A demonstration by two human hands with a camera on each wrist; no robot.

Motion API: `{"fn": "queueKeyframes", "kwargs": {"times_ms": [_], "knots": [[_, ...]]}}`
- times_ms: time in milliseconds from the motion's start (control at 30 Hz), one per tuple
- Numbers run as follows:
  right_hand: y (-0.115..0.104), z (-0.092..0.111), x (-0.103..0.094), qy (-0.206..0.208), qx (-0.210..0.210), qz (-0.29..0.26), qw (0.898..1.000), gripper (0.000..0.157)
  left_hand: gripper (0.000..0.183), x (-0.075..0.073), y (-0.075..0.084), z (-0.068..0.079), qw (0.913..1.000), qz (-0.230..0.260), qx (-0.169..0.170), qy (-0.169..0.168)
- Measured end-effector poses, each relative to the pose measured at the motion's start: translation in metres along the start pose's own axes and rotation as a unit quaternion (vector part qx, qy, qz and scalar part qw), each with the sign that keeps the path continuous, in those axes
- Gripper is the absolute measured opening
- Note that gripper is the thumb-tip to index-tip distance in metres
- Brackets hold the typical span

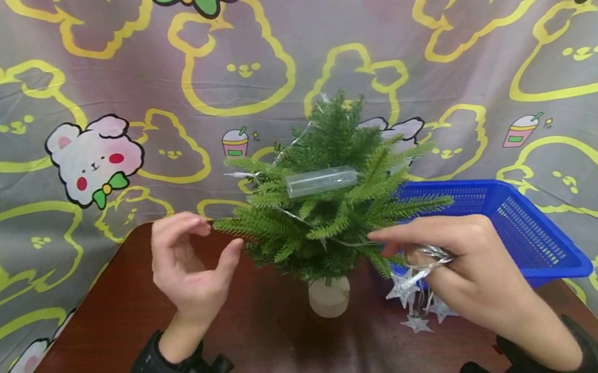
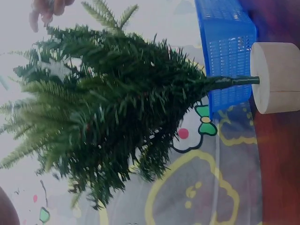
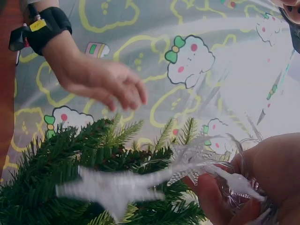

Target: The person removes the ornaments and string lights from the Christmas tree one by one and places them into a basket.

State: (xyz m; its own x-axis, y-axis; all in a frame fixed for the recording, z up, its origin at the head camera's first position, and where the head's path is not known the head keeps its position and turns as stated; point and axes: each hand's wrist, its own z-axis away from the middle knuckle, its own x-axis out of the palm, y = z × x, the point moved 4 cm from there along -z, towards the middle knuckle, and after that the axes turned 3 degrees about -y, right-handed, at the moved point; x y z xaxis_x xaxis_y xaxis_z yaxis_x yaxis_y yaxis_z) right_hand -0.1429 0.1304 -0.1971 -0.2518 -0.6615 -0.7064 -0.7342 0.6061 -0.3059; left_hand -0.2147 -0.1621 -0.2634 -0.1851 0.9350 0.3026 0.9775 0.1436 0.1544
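Note:
A small artificial Christmas tree (image 1: 324, 208) stands on a pale round base (image 1: 329, 298) in the middle of the table. My right hand (image 1: 470, 259) grips a bunched string of star lights (image 1: 404, 289) at the tree's right side, several clear stars dangling below the fingers. Its wire (image 1: 351, 243) runs from there across the front branches and up toward the top. A clear plastic tube (image 1: 322, 180) lies on the upper front branches. Left of the tree, my left hand (image 1: 191, 268) holds nothing, thumb and fingers apart in a loose curve near the branch tips.
A blue plastic basket (image 1: 540, 231) stands behind and right of the tree, partly hidden by my right hand. The brown table (image 1: 276, 363) ends at a patterned cloth (image 1: 237, 51) hanging behind. Black bands (image 1: 159, 371) wrap both wrists.

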Motion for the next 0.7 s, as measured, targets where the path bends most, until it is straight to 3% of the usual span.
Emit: {"fn": "queueKeyframes", "kwargs": {"times_ms": [67, 167, 233, 300, 367, 433, 700], "knots": [[0.0, 0.0, 0.001, 0.003, -0.003, 0.005, 1.0, 0.048, 0.072, -0.004, -0.011, 0.001, 0.9958, -0.005, -0.084, -0.037], [0.001, 0.0, 0.003, 0.007, -0.004, 0.019, 1.0, 0.045, 0.07, -0.006, -0.025, 0.006, 0.9738, -0.005, -0.194, -0.119], [0.001, 0.0, 0.003, 0.01, -0.004, 0.031, 0.999, 0.041, 0.066, -0.007, -0.033, 0.011, 0.9547, -0.011, -0.245, -0.169], [0.001, 0.0, 0.003, 0.012, -0.008, 0.034, 0.999, 0.036, 0.062, -0.007, -0.037, 0.016, 0.9401, -0.034, -0.269, -0.207], [0.001, -0.001, 0.002, 0.011, -0.012, 0.036, 0.999, 0.031, 0.056, -0.007, -0.039, 0.018, 0.9319, -0.055, -0.275, -0.23], [0.001, -0.001, 0.002, 0.009, -0.016, 0.032, 0.999, 0.027, 0.049, -0.006, -0.039, 0.019, 0.9308, -0.07, -0.268, -0.238], [0.004, -0.001, 0.0, 0.01, -0.016, 0.022, 1.0, 0.027, 0.028, -0.003, -0.034, 0.018, 0.9514, -0.077, -0.2, -0.221]]}}
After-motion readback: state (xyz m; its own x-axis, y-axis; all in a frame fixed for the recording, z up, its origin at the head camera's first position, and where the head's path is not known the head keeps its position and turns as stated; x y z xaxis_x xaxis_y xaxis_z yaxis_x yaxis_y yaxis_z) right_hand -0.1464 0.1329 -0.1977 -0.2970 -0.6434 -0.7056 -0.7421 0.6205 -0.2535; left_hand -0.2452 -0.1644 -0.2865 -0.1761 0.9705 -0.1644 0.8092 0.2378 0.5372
